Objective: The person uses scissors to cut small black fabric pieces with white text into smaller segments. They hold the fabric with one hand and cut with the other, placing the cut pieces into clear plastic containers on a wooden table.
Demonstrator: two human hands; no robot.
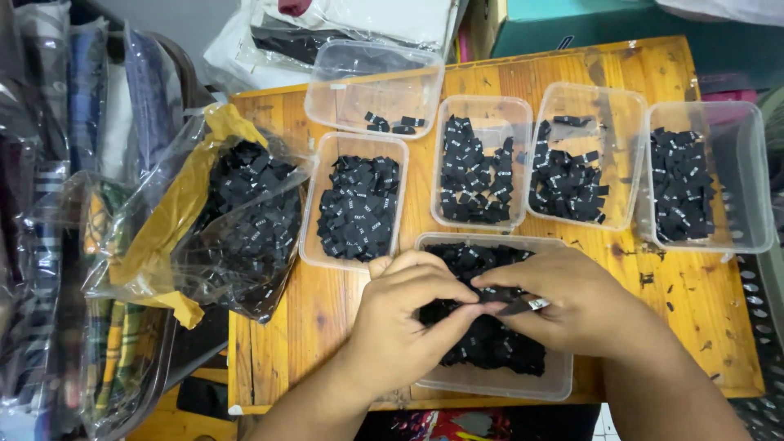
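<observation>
Over the nearest clear plastic tub [563, 384], which sits at the front edge of the wooden table [327, 302] and is heaped with small black fabric labels [482, 339], a thin stack of those labels [523, 306] is being pinched between both hands. The left hand [404, 314] is curled, its thumb and forefinger closed narrowly on the stack's left end; the right hand [572, 302] is closed on the other end, where a pale edge of one label peeks out from under the fingertips. Neither hand is spread wide — both are shut down to the thickness of a few labels. Judging from the grip, the pieces are best squared with light pressure and kept above the tub, so that any slipped label falls back into the heap rather than onto the table. Beyond the hands, 5 more clear tubs are laid out: 1 at the back [327, 102] holds only a few labels, while 4 others [310, 245] [523, 110] [637, 102] [755, 163] are partly filled. To the left, a crumpled clear bag [147, 204] with a yellow liner holds a large loose mass of the same labels.
</observation>
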